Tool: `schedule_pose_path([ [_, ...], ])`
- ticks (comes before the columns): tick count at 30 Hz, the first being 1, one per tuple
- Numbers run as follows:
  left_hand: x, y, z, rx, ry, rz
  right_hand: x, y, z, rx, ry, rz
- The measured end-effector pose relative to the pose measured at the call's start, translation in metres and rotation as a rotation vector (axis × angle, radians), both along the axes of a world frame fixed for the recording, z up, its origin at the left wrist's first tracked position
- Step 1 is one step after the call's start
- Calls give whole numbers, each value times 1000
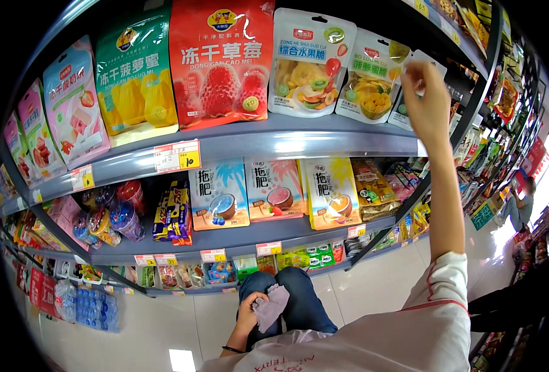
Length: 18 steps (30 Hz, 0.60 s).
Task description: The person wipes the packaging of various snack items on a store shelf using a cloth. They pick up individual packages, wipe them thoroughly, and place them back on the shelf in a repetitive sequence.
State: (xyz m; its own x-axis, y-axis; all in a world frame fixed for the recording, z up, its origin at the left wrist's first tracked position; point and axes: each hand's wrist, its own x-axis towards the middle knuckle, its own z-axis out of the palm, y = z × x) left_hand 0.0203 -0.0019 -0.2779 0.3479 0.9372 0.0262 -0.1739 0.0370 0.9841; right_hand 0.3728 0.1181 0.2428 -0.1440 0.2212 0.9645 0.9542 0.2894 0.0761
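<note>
My left hand [249, 314] is low, over my knees, closed around a crumpled grey-purple cloth [271, 308]. My right arm stretches up to the top shelf in view, where my right hand [423, 95], slightly blurred, is in front of a white snack pouch [402, 109] and partly hides it; its fingers are bent, and whether they touch the pouch cannot be told. To its left a jackfruit chip pouch [369, 76], a mixed fruit chip pouch [309, 63], a red freeze-dried strawberry bag [221, 65] and a green freeze-dried jackfruit bag [137, 79] stand upright.
The grey shelf edge [279, 139] carries price tags. Coconut-pictured packs [219, 195] and lidded plastic cups [126, 218] fill the shelf below. A dark metal upright [476, 93] stands right of my hand. Wrapped water bottles [95, 309] are on the floor; a person [521, 204] sits far right.
</note>
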Motion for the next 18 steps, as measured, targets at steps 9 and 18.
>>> schedule_pose_path([
  [9,-1,0,6,-56,-45,-31,-6,0,-84,-228,230,2],
  [18,-1,0,1,-39,-48,3,-12,6,-77,-300,311,-27],
])
